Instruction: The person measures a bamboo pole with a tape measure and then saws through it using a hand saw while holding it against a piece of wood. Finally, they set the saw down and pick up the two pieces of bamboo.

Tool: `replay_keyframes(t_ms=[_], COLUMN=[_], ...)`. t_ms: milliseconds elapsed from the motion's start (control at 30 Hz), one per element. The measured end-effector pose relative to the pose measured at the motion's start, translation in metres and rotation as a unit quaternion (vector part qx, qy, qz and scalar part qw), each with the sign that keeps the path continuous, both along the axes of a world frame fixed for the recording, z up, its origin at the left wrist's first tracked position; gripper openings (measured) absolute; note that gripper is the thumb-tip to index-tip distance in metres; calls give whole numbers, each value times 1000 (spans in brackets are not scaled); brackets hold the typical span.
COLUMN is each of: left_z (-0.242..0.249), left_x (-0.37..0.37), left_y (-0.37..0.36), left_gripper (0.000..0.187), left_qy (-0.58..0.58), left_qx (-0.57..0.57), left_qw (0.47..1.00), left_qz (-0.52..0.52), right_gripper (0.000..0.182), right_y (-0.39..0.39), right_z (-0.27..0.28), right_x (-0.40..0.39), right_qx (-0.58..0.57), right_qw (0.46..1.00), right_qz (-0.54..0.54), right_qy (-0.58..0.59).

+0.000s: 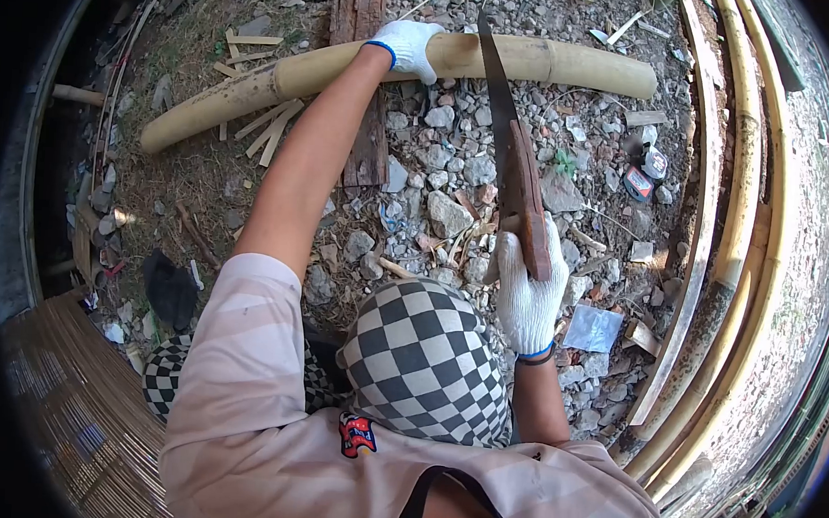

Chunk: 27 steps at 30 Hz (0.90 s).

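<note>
A thick bamboo pole (575, 65) lies crosswise at the top, over a weathered wooden plank (368, 149). My left hand (409, 49), in a white glove with a blue cuff, is wrapped over the pole left of its middle. In my right hand (532, 298), also gloved, is the wooden handle of a saw (500, 90). The dark blade points up and away, and its tip end overlaps the pole right of my left hand. Whether the teeth touch the bamboo cannot be made out.
Long bamboo poles (743, 164) and a flat strip (699, 227) run along the right. A tape measure (637, 183) lies on the rubble. Bamboo slivers (276, 134) lie under the pole. My checkered knee (428, 363) is at lower centre, a dark cloth (169, 290) at left.
</note>
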<state>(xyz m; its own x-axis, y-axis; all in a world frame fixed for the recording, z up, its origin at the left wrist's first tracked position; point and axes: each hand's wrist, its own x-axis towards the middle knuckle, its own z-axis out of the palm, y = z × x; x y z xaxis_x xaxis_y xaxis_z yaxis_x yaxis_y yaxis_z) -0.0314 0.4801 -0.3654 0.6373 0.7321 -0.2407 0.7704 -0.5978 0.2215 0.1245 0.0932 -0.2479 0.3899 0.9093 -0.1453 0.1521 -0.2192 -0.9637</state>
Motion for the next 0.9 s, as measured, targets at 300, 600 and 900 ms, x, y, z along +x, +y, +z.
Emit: replay_keyframes(t_ms=[300, 600, 900], left_z=[-53, -28, -30], left_x=[9, 25, 16], left_y=[-84, -66, -58], left_gripper=[83, 73, 71], left_qy=[-35, 19, -39], left_qx=[371, 247, 247], left_qw=[925, 963, 966], left_qz=[75, 108, 63], right_gripper=[22, 22, 20], right_y=[61, 96, 52], right_z=[-7, 5, 26], right_x=[-6, -16, -8], right_qx=[-1, -1, -38], right_qw=[1000, 1000, 998], right_qz=[2, -7, -1], right_qy=[-21, -5, -52])
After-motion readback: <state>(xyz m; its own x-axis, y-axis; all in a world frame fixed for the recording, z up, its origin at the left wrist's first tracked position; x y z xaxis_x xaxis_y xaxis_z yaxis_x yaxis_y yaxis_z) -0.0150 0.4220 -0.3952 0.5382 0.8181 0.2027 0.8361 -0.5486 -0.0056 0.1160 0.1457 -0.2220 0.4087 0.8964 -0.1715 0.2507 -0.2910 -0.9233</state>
